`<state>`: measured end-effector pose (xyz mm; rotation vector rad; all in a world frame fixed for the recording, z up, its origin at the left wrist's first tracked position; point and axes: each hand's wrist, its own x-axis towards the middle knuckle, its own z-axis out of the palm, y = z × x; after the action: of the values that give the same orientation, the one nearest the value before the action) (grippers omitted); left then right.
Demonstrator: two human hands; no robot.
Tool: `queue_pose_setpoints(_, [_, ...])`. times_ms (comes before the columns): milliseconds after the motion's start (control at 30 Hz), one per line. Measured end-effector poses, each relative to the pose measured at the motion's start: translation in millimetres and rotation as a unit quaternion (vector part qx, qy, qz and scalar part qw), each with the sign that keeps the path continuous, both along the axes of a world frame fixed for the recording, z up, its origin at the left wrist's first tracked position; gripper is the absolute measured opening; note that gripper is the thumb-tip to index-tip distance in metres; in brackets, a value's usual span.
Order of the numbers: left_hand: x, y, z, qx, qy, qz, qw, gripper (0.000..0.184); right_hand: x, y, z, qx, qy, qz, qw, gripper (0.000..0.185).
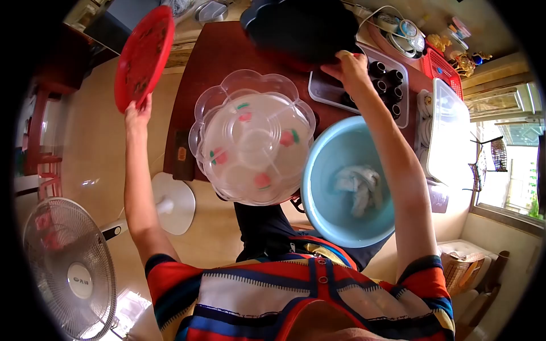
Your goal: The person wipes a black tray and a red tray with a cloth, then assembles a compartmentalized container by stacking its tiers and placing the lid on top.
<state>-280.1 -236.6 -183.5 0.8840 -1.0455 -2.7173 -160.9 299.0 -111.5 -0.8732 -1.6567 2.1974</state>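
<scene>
While the left hand (pixel 138 112) holds a red tray (pixel 143 59), the right hand (pixel 348 69) apparently pinches a dark tray (pixel 301 29); both grips narrow.

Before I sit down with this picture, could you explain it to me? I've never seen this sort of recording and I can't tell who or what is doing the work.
There is no robot here. A person works with two bare hands, and the one picture comes from a camera on their head, looking forward and down.

The left hand holds a red round tray by its edge, off to the side of the table. The right hand grips the edge of a dark, wavy-edged tray over the table's far side.

On the table lie a clear scalloped dish with pink and green patches and a clear bin of small dark round pieces. Nearer the body is a light-blue basin with a whitish cloth inside.
</scene>
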Motion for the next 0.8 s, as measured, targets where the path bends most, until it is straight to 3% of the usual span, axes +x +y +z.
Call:
queue_pose_setpoints(167, [76, -33, 11, 0.007, -0.009, 0.032, 0.999, 0.031, -28, -36, -22, 0.021, -0.038, 0.056, 0.997, 0.035])
queue_pose_setpoints(200, [88, -37, 10, -0.019, -0.018, 0.039, 0.999, 0.033, -37, -35, -38, 0.006, -0.036, 0.093, 0.995, 0.036])
queue_pose_setpoints(433, [171, -36, 23, -0.055, 0.018, 0.000, 0.998, 0.028, -31, -59, -57, 0.017, -0.101, 0.070, 0.992, 0.039])
queue_pose_setpoints(500, [195, -6, 48, -0.020, 0.030, 0.006, 0.999, 0.019, -30, -62, -67, 0.025, -0.106, 0.066, 0.992, 0.039])
queue_pose_setpoints(633, [221, 12, 66, -0.043, 0.029, -0.012, 0.999, 0.023, -27, -62, -81, 0.065, -0.126, 0.039, 0.989, 0.026])
queue_pose_setpoints(733, [232, 26, 83, -0.063, 0.020, -0.043, 0.997, 0.035, -19, -54, -81, -0.097, -0.075, 0.095, 0.988, 0.011])
queue_pose_setpoints(767, [234, 28, 87, -0.065, 0.021, -0.052, 0.996, 0.035, -21, -48, -93, -0.099, -0.073, 0.087, 0.989, 0.011])
queue_pose_setpoints(800, [236, 31, 91, -0.069, 0.012, -0.041, 0.997, 0.038, -32, -37, -123, -0.018, -0.003, 0.137, 0.990, 0.018])
